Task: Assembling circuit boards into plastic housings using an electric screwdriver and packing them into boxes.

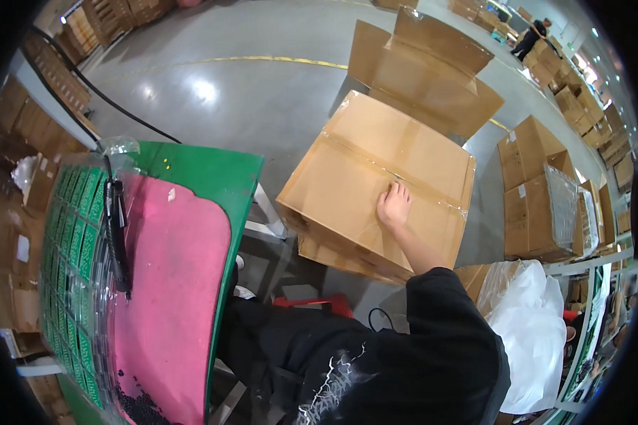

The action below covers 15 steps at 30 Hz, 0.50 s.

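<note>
My right hand (395, 205) rests on top of a large brown cardboard box (376, 131), near the taped seam across its lid. Its fingers are curled together by the seam; whether they grip a flap edge, tape or something small is hidden. The bare forearm comes out of a black short sleeve. The box's top flaps lie folded down, and more cardboard shows beneath it. My left hand is out of view.
To my left stands a green table (252, 177) with a pink mat (177, 283), a black corded tool (115, 234) and green-patterned packs (74, 269). Behind the box is an open carton (432, 74). At right are cartons (535, 212) and a white plastic bag (528, 333). A person (532, 37) stands far off.
</note>
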Each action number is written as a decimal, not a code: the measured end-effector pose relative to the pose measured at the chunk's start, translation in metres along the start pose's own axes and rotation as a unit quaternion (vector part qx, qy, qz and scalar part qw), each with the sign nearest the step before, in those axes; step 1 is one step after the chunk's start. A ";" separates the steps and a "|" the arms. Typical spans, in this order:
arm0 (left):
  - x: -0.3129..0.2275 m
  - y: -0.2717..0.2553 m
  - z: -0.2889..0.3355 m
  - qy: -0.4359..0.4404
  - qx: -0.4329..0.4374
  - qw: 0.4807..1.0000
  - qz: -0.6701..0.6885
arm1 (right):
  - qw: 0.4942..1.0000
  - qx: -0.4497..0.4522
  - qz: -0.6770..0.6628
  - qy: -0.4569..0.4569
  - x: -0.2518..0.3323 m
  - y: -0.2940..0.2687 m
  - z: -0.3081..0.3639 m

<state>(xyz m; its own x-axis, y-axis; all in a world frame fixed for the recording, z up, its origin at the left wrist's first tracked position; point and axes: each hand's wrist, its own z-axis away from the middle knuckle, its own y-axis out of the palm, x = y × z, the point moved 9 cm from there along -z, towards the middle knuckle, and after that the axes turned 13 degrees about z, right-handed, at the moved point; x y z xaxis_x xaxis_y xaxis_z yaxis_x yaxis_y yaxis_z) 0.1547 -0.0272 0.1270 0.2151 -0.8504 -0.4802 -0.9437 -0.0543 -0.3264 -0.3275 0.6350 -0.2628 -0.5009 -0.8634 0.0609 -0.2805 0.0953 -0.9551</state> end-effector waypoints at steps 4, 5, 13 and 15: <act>0.062 -0.046 0.027 -0.131 -0.021 0.976 0.172 | 1.000 -0.003 0.003 -0.004 0.003 0.004 0.003; 0.078 -0.055 0.038 -0.162 -0.032 0.962 0.218 | 1.000 0.004 0.001 -0.001 0.005 0.003 0.003; 0.149 -0.085 0.088 -0.368 -0.090 0.757 0.533 | 1.000 0.012 0.003 0.002 -0.002 0.002 0.000; 0.187 -0.102 0.098 -0.382 -0.119 0.771 0.495 | 1.000 0.021 0.005 -0.010 0.000 0.003 -0.001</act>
<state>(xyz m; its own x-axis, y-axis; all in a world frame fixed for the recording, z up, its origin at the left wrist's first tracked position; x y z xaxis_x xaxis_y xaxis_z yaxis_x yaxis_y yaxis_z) 0.3154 -0.1294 -0.0092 -0.6407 0.0148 -0.7676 -0.7404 0.2528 0.6229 -0.3290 0.6352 -0.2650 -0.4873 -0.8720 0.0471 -0.2411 0.0825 -0.9670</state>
